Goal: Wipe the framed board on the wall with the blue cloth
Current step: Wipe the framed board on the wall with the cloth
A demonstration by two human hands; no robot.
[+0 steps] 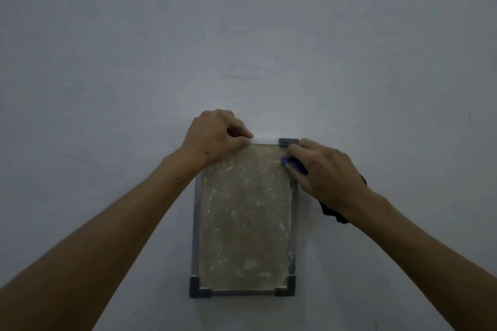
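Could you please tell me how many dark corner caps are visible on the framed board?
3: one at the top right corner, one at the bottom left, one at the bottom right. The left hand covers the top left corner, so a fourth may be hidden.

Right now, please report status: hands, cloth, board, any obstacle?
Left hand grips board's top-left corner. Right hand holds blue cloth at framed board top-right edge. Board surface dusty, speckled. Nothing in the way.

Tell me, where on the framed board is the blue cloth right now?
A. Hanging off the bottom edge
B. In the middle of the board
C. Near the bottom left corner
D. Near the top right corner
D: the blue cloth shows under the right hand just below the top right corner of the framed board.
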